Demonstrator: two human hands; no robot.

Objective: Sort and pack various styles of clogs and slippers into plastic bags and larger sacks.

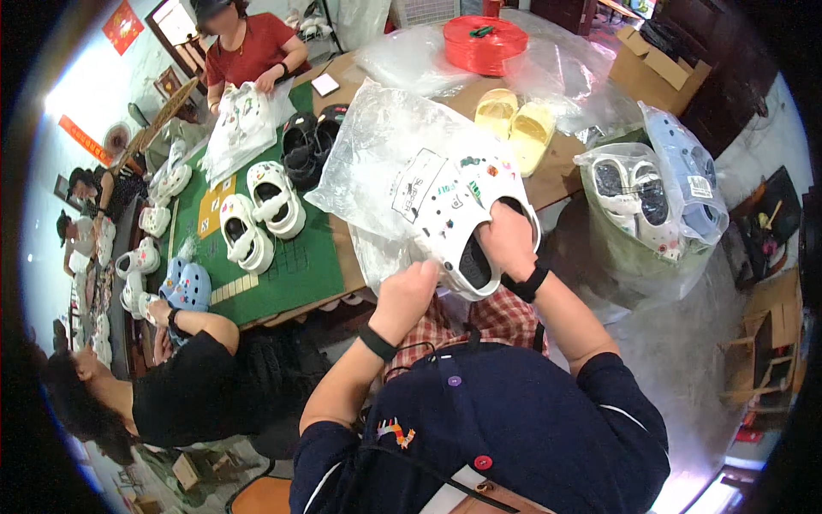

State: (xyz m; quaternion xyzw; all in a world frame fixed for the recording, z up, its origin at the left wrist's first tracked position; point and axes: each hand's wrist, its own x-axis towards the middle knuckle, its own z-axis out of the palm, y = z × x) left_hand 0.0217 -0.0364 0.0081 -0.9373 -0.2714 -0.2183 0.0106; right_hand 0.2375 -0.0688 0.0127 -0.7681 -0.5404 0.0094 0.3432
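A pair of white clogs (469, 246) with small coloured charms sits partly inside a clear plastic bag (360, 158), toes pointing up and away from me. The clogs' heels stick out of the bag's mouth toward me. My right hand (509, 238) grips the clogs at their openings, its fingertips hidden inside. At the near left edge of the bag, my left hand (408, 298) is closed in a pinch on the plastic. Both wrists wear black bands. Beyond the bag lie yellow slides (516, 124).
White clogs (276, 201) and black clogs (301, 146) stand on a green mat (308, 270). At right, a sack (616, 257) holds bagged clogs. Red strapping roll (485, 44) sits at the back. A co-worker at left touches blue clogs (186, 287); another handles a bag (244, 128).
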